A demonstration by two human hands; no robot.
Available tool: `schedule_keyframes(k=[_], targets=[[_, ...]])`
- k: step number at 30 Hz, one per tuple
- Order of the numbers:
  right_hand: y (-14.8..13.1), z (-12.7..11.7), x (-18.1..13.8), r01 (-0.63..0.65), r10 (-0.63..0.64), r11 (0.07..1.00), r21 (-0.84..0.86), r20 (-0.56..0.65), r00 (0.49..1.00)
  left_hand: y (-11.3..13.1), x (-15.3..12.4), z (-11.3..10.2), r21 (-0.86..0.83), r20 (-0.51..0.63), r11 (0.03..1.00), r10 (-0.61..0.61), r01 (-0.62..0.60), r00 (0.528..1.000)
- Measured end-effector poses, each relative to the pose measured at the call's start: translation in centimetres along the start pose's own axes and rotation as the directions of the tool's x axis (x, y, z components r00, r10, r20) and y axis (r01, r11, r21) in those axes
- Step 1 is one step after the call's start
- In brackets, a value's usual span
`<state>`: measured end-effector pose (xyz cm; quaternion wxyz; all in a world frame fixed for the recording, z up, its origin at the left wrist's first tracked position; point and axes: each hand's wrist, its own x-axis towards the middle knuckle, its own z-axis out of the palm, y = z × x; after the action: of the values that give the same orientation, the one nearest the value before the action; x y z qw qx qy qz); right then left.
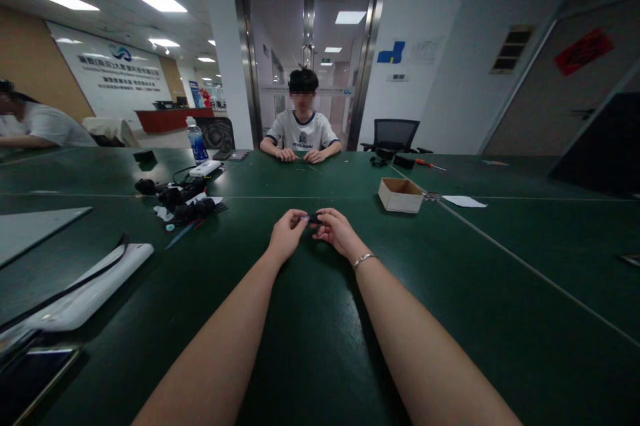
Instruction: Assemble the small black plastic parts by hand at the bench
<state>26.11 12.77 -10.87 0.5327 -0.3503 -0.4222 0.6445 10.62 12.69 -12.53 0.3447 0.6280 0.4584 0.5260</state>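
Observation:
Between my two hands, above the green table, is a small black object (315, 218) with a pale, shiny left end; its kind is too small to make out. My left hand (287, 234) pinches the pale end between thumb and fingertips. The black end sits in the grip of my right hand (336, 231), thumb and index finger closed on it and the other fingers curled below. A silver bracelet (364, 260) circles my right wrist. Fingertips cover part of the object.
A cardboard box (401, 197) stands right of my hands, near a white paper (464, 201) and a red screwdriver (431, 165). Black items (185, 203) lie piled at left, with a bottle (197, 141) behind. A person (303, 129) sits opposite, both hands on the table (310, 313).

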Motion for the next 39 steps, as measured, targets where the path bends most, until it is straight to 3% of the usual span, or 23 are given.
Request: schedule_keyframes(k=[20,39], targets=[[-0.1,-0.1,-0.2,-0.005,0.005,1.000,0.021,0.014,1.000,0.9,-0.1,0.1,-0.120,0.014,0.990,-0.076,0.077,0.997],[0.0,-0.3,0.0,0.006,-0.006,0.999,0.032,0.014,1.000,0.7,0.0,0.1,-0.112,0.017,0.991,-0.076,0.078,0.997]])
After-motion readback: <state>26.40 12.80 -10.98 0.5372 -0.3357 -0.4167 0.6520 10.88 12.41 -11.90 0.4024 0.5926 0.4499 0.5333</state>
